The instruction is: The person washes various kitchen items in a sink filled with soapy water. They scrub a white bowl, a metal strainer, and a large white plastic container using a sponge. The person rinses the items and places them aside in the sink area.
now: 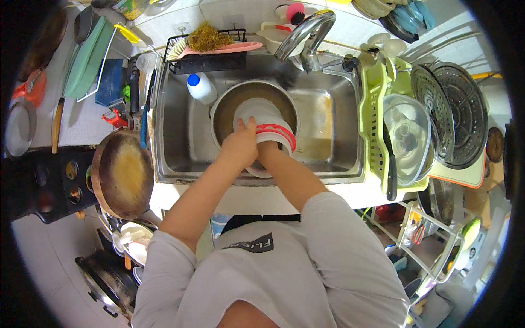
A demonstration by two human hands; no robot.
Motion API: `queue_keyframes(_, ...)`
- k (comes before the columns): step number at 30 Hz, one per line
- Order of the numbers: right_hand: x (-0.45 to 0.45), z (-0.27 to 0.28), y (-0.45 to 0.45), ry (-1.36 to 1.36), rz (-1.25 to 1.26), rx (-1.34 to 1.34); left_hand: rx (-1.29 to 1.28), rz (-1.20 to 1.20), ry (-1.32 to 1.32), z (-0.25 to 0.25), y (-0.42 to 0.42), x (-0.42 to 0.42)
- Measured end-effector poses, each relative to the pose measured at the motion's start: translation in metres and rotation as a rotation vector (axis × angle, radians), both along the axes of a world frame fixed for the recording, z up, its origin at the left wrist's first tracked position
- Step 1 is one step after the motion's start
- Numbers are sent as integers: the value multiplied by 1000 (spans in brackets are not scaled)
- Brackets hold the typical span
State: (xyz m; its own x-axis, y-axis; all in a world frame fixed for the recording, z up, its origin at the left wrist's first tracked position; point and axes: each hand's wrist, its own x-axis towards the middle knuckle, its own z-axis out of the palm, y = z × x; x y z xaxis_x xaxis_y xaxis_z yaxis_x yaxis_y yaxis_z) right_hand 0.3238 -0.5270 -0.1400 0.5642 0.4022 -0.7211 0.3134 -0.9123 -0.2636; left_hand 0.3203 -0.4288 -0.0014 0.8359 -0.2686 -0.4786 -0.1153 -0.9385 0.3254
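A pale plastic container (262, 112) with a red patterned band lies tilted over a round metal basin (223, 119), which stands in the stainless-steel sink (197, 158). My left hand (241, 143) grips the container's outside near the band. My right hand (268, 148) reaches into its open mouth; the fingers are hidden inside, so their hold cannot be seen. Brownish water shows in the basin. A light-coloured round rim (260, 171) shows below my wrists. Left of the basin leans a white bottle with a blue cap (202, 88).
The chrome faucet (301, 33) arches over the sink's back right. A black wire rack (213, 61) holds a pink-handled brush and a scourer. To the right stands a green dish rack (373, 123) with lids and a knife; at left sits a frying pan (125, 174).
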Motion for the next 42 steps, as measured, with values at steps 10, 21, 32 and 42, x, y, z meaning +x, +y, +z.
queue_keyframes(10, -7, -66, -30, -280, -403, -127, 2, -29, 36, -3, -23, -3)
queue_keyframes(21, 2, -67, -24, -269, -623, 152, -178, -114, 141, -10, -4, 8)
queue_keyframes(32, -20, 36, -39, 12, -129, -4, -101, -199, 98, -10, -5, 12)
queue_keyframes(42, -9, -60, -25, -294, -444, -50, -85, -233, 90, -8, -15, 8)
